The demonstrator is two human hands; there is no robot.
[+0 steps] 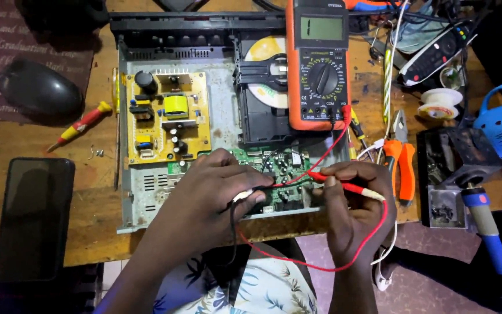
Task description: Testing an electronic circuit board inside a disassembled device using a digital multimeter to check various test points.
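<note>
L hand (216, 186) w/ black probe (257, 195), R hand (352, 200) w/ red probe (344, 185) on green board (277, 174).

Left hand (216, 189) pinched a black probe (251, 195) over the green circuit board (274, 174), right hand (352, 197) held a red probe (344, 185) beside it, orange multimeter (318, 64) rested on the opened disc player (204, 116), wooden counter (97, 215) beneath, orange pliers (402, 163) just right.
</note>
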